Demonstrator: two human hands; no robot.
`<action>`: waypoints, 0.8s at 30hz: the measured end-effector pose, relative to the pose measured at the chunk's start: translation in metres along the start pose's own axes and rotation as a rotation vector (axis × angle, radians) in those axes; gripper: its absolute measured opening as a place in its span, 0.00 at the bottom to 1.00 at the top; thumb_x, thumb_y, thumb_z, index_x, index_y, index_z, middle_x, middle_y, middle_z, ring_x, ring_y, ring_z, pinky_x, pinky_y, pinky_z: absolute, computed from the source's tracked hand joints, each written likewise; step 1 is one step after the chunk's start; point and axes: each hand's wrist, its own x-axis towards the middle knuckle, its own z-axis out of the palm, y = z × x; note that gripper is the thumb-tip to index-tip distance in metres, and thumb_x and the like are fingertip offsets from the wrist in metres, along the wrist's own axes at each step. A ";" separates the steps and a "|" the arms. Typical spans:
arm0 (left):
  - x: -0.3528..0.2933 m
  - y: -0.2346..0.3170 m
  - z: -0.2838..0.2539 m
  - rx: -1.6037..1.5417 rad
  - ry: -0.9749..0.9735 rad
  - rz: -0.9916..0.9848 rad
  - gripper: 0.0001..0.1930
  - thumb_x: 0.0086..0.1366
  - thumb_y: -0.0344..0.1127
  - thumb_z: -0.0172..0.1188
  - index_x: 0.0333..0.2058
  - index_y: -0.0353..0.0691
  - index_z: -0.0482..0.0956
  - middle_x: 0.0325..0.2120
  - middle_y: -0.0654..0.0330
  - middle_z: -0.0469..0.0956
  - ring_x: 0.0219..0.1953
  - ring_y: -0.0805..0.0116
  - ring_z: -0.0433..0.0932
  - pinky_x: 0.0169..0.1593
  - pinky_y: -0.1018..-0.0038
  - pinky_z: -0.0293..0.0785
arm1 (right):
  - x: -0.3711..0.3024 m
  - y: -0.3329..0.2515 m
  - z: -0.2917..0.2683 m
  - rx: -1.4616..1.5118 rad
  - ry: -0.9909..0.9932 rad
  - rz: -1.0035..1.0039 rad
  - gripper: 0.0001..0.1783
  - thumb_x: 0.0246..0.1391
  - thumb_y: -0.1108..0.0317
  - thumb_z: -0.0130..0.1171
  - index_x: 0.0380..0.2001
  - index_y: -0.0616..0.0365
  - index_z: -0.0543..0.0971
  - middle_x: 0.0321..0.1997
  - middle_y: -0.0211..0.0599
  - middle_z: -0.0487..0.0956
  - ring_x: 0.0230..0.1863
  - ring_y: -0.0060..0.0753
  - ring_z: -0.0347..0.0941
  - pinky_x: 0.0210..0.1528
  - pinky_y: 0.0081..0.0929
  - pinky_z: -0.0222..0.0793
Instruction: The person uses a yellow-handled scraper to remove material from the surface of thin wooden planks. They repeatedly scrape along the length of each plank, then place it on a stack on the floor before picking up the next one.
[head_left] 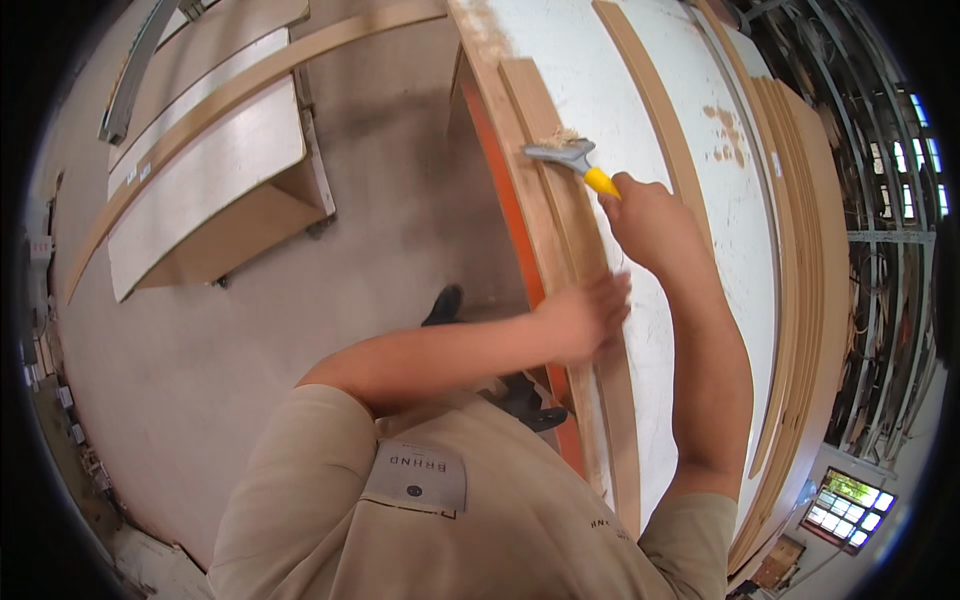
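Note:
My right hand [648,222] is closed round the yellow handle of a scraper [570,155] with a wide grey head. The head rests across a long wooden strip [532,92], where pale curled shavings [560,135] are heaped against its far side. Nearer to me, my left hand [585,318] lies across the same strip with its fingers stretched out, slightly blurred. The strip runs along the left edge of a white-topped workbench [655,400].
A second wooden strip [650,90] lies on the bench, and several long boards [800,280] are stacked along its right side. Metal racking [890,300] stands beyond them. On the left, a low white-topped platform [215,190] carries another long strip [250,85].

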 end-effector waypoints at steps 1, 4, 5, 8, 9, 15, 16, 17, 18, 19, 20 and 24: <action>-0.001 -0.004 -0.003 -0.044 -0.011 0.044 0.29 0.59 0.49 0.60 0.48 0.25 0.79 0.58 0.37 0.73 0.67 0.42 0.65 0.71 0.51 0.56 | 0.012 -0.005 -0.007 -0.005 -0.004 0.010 0.18 0.70 0.53 0.49 0.48 0.56 0.77 0.38 0.53 0.83 0.40 0.56 0.81 0.44 0.51 0.76; 0.003 -0.007 -0.012 -0.058 -0.181 0.041 0.37 0.58 0.55 0.60 0.55 0.24 0.75 0.61 0.36 0.69 0.70 0.43 0.61 0.73 0.53 0.53 | 0.041 -0.021 -0.024 -0.023 -0.039 0.047 0.19 0.70 0.53 0.49 0.50 0.55 0.77 0.41 0.50 0.83 0.42 0.52 0.81 0.44 0.49 0.76; 0.005 -0.006 -0.015 -0.072 -0.224 0.033 0.39 0.58 0.56 0.60 0.56 0.24 0.74 0.62 0.36 0.68 0.71 0.43 0.59 0.74 0.54 0.52 | 0.048 -0.025 -0.029 -0.021 -0.060 0.062 0.19 0.70 0.53 0.48 0.51 0.55 0.77 0.41 0.50 0.83 0.42 0.52 0.81 0.44 0.49 0.76; 0.003 -0.010 -0.015 -0.175 -0.283 0.103 0.41 0.58 0.59 0.61 0.58 0.25 0.72 0.65 0.36 0.64 0.71 0.43 0.58 0.74 0.54 0.51 | 0.065 -0.032 -0.041 -0.017 -0.091 0.096 0.20 0.70 0.53 0.48 0.54 0.54 0.76 0.40 0.50 0.84 0.42 0.51 0.81 0.44 0.49 0.76; 0.001 -0.014 -0.015 -0.224 -0.288 0.135 0.41 0.58 0.59 0.61 0.58 0.26 0.71 0.65 0.35 0.63 0.71 0.43 0.58 0.73 0.54 0.52 | 0.069 -0.032 -0.043 -0.016 -0.092 0.103 0.21 0.70 0.53 0.49 0.55 0.54 0.76 0.40 0.50 0.84 0.42 0.52 0.82 0.44 0.49 0.76; 0.014 -0.038 -0.033 -0.255 -0.592 0.361 0.45 0.59 0.61 0.59 0.62 0.26 0.67 0.70 0.37 0.53 0.75 0.46 0.46 0.76 0.56 0.39 | 0.079 -0.048 -0.036 0.044 -0.057 0.157 0.18 0.68 0.53 0.50 0.46 0.55 0.76 0.31 0.49 0.83 0.35 0.55 0.82 0.39 0.52 0.76; 0.019 -0.040 -0.040 -0.255 -0.657 0.384 0.45 0.59 0.62 0.59 0.63 0.26 0.66 0.71 0.39 0.52 0.75 0.47 0.46 0.76 0.57 0.38 | 0.079 -0.050 -0.035 0.063 -0.057 0.173 0.17 0.68 0.53 0.50 0.46 0.55 0.76 0.30 0.50 0.83 0.34 0.56 0.82 0.39 0.52 0.76; 0.025 -0.041 -0.046 -0.253 -0.722 0.406 0.46 0.60 0.63 0.58 0.64 0.27 0.66 0.71 0.40 0.52 0.75 0.47 0.45 0.76 0.57 0.36 | 0.081 -0.053 -0.037 0.070 -0.049 0.185 0.17 0.68 0.53 0.50 0.46 0.55 0.76 0.31 0.50 0.83 0.34 0.56 0.82 0.39 0.52 0.76; 0.028 -0.043 -0.050 -0.250 -0.791 0.426 0.46 0.60 0.63 0.58 0.65 0.27 0.65 0.72 0.42 0.51 0.76 0.48 0.44 0.77 0.58 0.35 | 0.082 -0.058 -0.039 0.082 -0.042 0.196 0.17 0.68 0.53 0.50 0.46 0.55 0.76 0.31 0.51 0.83 0.35 0.56 0.82 0.39 0.52 0.76; 0.029 -0.046 -0.052 -0.247 -0.778 0.434 0.46 0.61 0.64 0.57 0.65 0.28 0.65 0.72 0.43 0.52 0.75 0.48 0.45 0.77 0.58 0.34 | 0.084 -0.063 -0.040 0.093 -0.036 0.203 0.17 0.68 0.53 0.49 0.46 0.55 0.76 0.32 0.51 0.83 0.35 0.56 0.82 0.39 0.51 0.76; 0.031 -0.050 -0.055 -0.245 -0.764 0.439 0.47 0.61 0.64 0.56 0.66 0.28 0.64 0.72 0.45 0.54 0.75 0.49 0.45 0.77 0.58 0.33 | 0.090 -0.067 -0.040 0.104 -0.029 0.208 0.17 0.68 0.53 0.49 0.46 0.56 0.76 0.32 0.51 0.83 0.35 0.56 0.82 0.40 0.51 0.76; 0.033 -0.057 -0.069 -0.406 -0.729 0.394 0.37 0.60 0.55 0.61 0.61 0.36 0.72 0.64 0.48 0.69 0.66 0.49 0.66 0.66 0.56 0.63 | 0.132 -0.078 -0.039 0.139 -0.012 0.237 0.19 0.68 0.53 0.50 0.52 0.52 0.76 0.33 0.50 0.84 0.37 0.55 0.82 0.41 0.50 0.76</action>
